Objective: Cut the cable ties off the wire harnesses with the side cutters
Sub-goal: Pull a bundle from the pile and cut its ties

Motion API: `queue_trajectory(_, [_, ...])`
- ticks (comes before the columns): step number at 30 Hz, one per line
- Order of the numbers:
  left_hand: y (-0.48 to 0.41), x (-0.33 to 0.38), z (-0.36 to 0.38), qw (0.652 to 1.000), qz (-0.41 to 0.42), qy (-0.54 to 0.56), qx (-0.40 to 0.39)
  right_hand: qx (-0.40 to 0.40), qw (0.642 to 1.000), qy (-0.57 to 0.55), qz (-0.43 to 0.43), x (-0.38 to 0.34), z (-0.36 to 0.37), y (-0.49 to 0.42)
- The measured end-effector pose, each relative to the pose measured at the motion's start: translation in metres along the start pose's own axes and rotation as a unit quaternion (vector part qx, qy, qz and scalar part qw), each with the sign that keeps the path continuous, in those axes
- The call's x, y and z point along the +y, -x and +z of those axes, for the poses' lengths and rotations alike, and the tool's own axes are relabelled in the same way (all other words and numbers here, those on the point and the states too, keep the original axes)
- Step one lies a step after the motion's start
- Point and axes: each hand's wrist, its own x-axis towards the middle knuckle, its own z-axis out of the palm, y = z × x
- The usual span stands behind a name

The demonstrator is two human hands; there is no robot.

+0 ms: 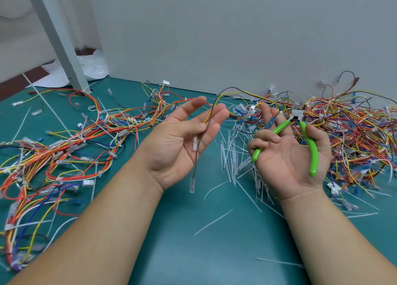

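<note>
Two bare forearms reach forward over the teal table (193, 252), both palms turned up and raised above it. The left hand (178, 147) has its fingers nearly straight, with the thumb pinching a thin wire (196, 158) against them. The right hand (287, 155), apart from the left and further along the table, holds green side cutters (311, 149): its outer fingers curl round one handle, while the other handle lies across the palm beside the thumb
</note>
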Motion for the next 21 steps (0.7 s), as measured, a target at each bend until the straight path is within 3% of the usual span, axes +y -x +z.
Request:
queue_trajectory(3, [0.002, 0.000, -0.002, 0.988, -0.023, -0.147, 0.030, 0.010, 1.000, -0.011, -0.019, -0.006, -0.001, 0.000])
queue_trajectory(6, [0.003, -0.005, -0.003, 0.932, -0.054, -0.353, 0.069, 0.028, 0.999, -0.017, -0.038, -0.011, -0.003, 0.000])
queue_trajectory(8, [0.003, -0.008, -0.005, 0.904, -0.067, -0.419, 0.061, 0.032, 0.999, -0.018, -0.041, -0.011, -0.003, 0.000])
queue_trajectory(10, [0.004, -0.009, -0.003, 0.905, -0.080, -0.417, 0.040, 0.028, 0.999, -0.017, -0.038, -0.012, -0.003, 0.000])
queue_trajectory(14, [0.006, -0.003, -0.002, 0.942, -0.075, -0.326, 0.002, 0.012, 1.000, 0.000, -0.025, -0.008, -0.002, 0.001])
queue_trajectory(17, [0.009, -0.002, 0.002, 0.938, -0.107, -0.328, -0.034, -0.023, 1.000, 0.013, 0.004, -0.002, 0.001, 0.002])
queue_trajectory(19, [0.007, -0.006, 0.004, 0.942, -0.104, -0.318, -0.002, -0.051, 0.998, 0.023, 0.027, 0.001, 0.002, 0.003])
queue_trajectory(21, [0.002, -0.009, 0.003, 0.945, -0.081, -0.306, 0.081, -0.074, 0.996, 0.024, 0.045, 0.004, 0.003, 0.003])
